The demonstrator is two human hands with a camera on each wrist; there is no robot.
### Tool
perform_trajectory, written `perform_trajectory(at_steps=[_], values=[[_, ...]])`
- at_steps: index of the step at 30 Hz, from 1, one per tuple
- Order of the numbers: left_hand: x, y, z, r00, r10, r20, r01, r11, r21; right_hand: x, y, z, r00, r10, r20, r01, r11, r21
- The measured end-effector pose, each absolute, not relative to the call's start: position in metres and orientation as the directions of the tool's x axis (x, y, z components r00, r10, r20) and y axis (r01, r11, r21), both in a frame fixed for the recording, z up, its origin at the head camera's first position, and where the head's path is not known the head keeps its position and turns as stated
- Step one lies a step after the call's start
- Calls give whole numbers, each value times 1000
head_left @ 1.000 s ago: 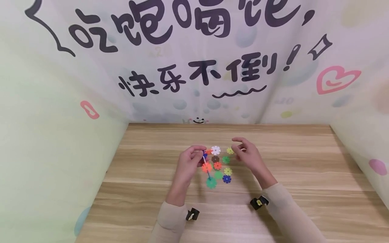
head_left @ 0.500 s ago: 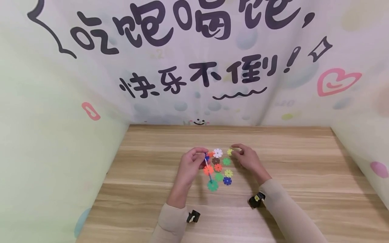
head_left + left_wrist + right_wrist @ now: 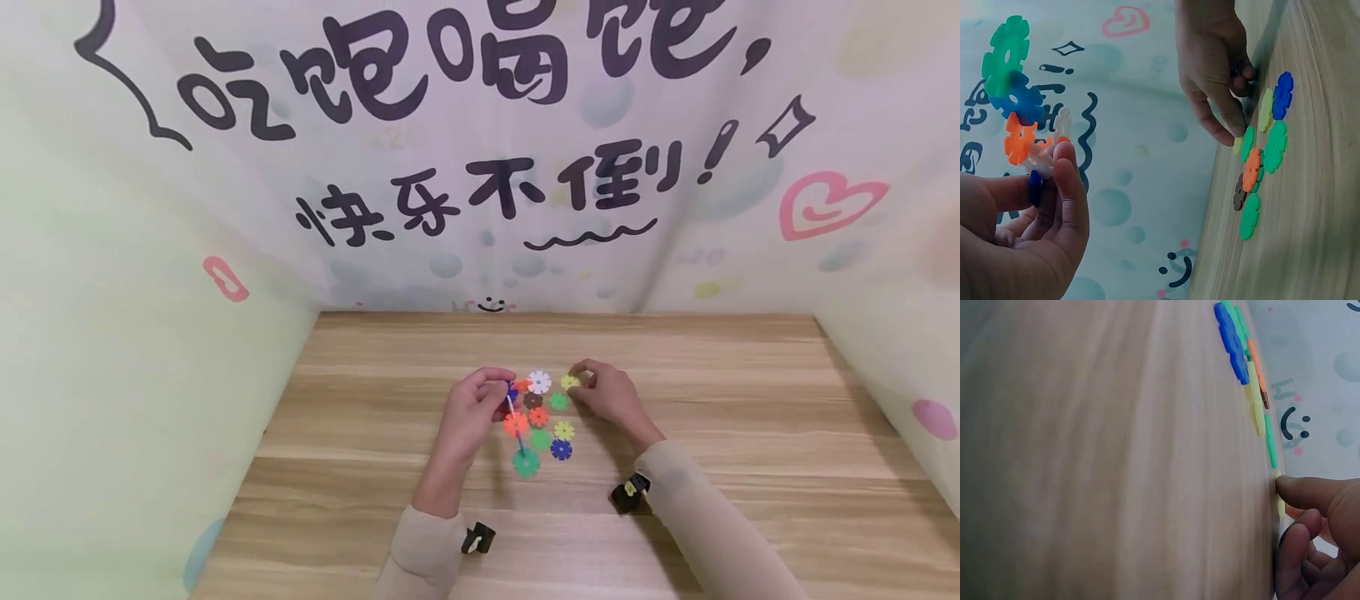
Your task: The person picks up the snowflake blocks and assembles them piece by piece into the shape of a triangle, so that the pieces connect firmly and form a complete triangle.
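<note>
My left hand (image 3: 471, 407) holds a joined chain of notched plastic snowflake discs above the table, pinching a dark blue disc (image 3: 1035, 189) between thumb and fingers. In the left wrist view the chain runs up through white, an orange disc (image 3: 1019, 139) and a blue disc (image 3: 1021, 100) to a green disc (image 3: 1007, 56). A white disc (image 3: 538, 382) and more orange branch off beside the fingers, which partly cover them. My right hand (image 3: 611, 395) is down at the table, its thumb and index finger pinching the edge of a yellow disc (image 3: 569, 381).
Loose discs lie flat near the right hand: brown (image 3: 532, 402), a green disc (image 3: 558, 402), an orange disc (image 3: 538, 417), another yellow disc (image 3: 564, 430) and a blue disc (image 3: 561, 450), among others. A printed cloth wall (image 3: 420, 267) stands behind the wooden table (image 3: 337, 433).
My right hand has come down from above, its spread finger and thumb closing on the far yellow disc. The left hand keeps its grip on the chain, nearly still.
</note>
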State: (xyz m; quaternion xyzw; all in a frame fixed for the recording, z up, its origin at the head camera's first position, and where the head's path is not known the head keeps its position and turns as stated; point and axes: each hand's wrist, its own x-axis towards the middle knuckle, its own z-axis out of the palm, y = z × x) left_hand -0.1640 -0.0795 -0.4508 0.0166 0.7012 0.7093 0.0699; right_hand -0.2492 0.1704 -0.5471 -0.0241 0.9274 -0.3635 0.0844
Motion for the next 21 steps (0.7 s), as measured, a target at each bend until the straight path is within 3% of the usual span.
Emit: perform_trajectory(at_steps=[12,16,21], values=[[-169,-80,-466,-988,122,-100,-101,-2,995,-238,169,-545,-989,-99,-106,6,701,-713],[-169,-80,-469,-988,131,-81,-85,-21,996,-233,174,-545,-985,-133,-112,10,599,-801],[-171,-80,-472,-989,132,-68,-72,-23,997,-225,179,-529,-975,-196,-108,27,378,-926]])
